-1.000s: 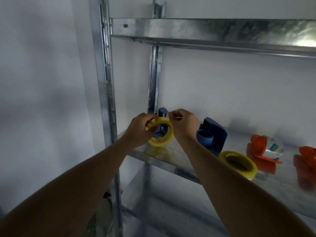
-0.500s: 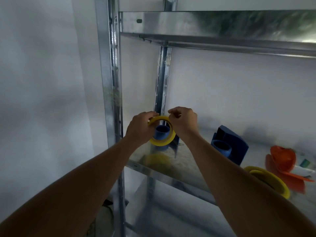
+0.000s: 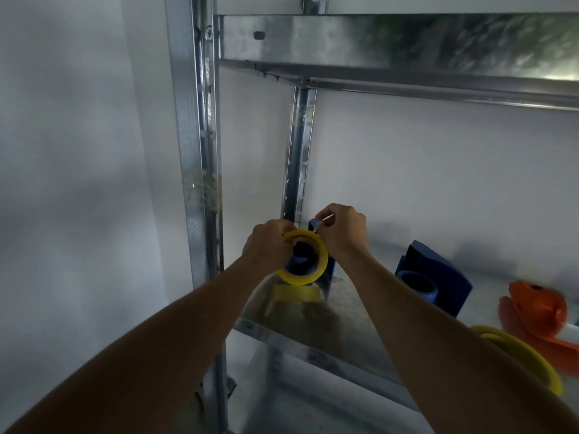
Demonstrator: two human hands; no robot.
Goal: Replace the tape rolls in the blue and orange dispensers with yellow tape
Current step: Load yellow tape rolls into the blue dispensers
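A yellow tape roll (image 3: 308, 277) sits around the hub of a blue dispenser (image 3: 327, 267) at the left end of the metal shelf (image 3: 354, 327). My left hand (image 3: 269, 249) grips the roll's left rim. My right hand (image 3: 343, 231) pinches the loose tape end just above the roll. A second blue dispenser (image 3: 435, 277) with a bare blue hub stands to the right. Another yellow roll (image 3: 526, 360) lies flat near the front edge, partly behind my right forearm. An orange dispenser (image 3: 539, 311) lies at the far right.
A steel upright (image 3: 200, 183) stands just left of my hands, a second one (image 3: 297, 158) behind them. The upper shelf (image 3: 407, 45) overhangs the work area. A white wall is behind and to the left. A lower shelf (image 3: 297, 411) shows beneath.
The view has shifted, so the shelf items sit further right. My right hand has lifted slightly, drawing the tape end up from the roll. My left hand keeps its hold.
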